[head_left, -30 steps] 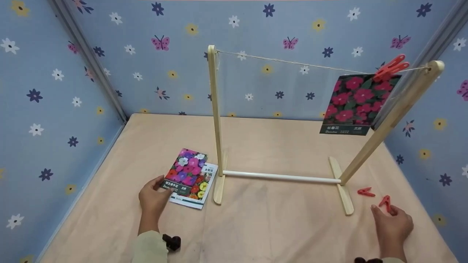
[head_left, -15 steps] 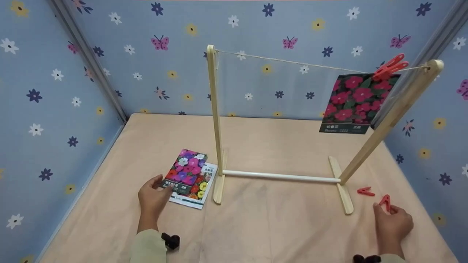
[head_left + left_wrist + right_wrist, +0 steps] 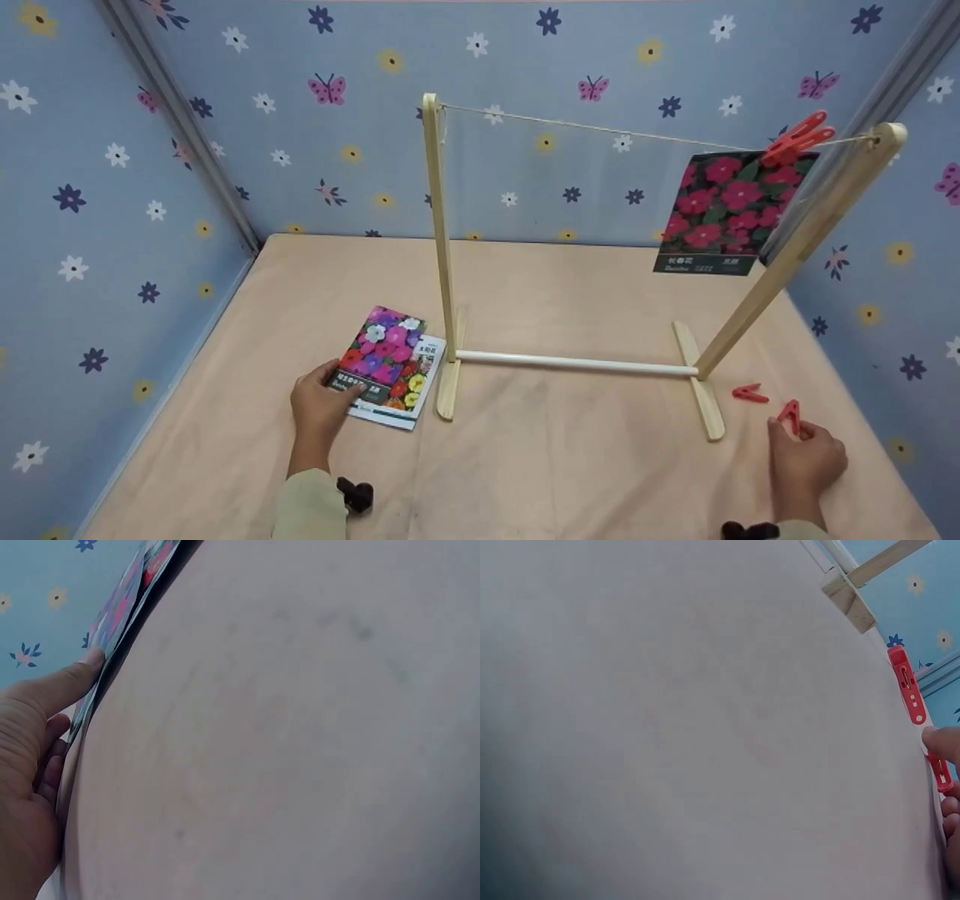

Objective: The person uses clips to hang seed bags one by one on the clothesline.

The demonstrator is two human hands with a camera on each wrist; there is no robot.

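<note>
Sleeves (image 3: 309, 506) of plain pale cloth are showing at the bottom, and the left hand (image 3: 321, 401) is pointing forward, thumb lying on top, fingers tucking under, pinching the glossy flowered packet (image 3: 381, 349) by its near edge. That flat rectangle is overlapping a white-bordered packet (image 3: 414, 396) on creased peach fabric (image 3: 555, 457). Over on the other side, the right hand (image 3: 810, 457) is curling its fingers, thumb and forefinger gripping the splayed legs of a red plastic clip (image 3: 790, 414); a second clip (image 3: 750, 393) is lying just beyond. Further back, smooth round-ended wooden posts (image 3: 440, 225) are standing on flat feet (image 3: 448, 390), a white rod (image 3: 577, 363) joining them low, thin twine (image 3: 570, 124) stretching between their tops. Beside the right post, another red clip (image 3: 795, 142) is holding a pink-bloomed packet (image 3: 727, 202). Behind, blue flower-printed walls (image 3: 510, 169) are rising.
</note>
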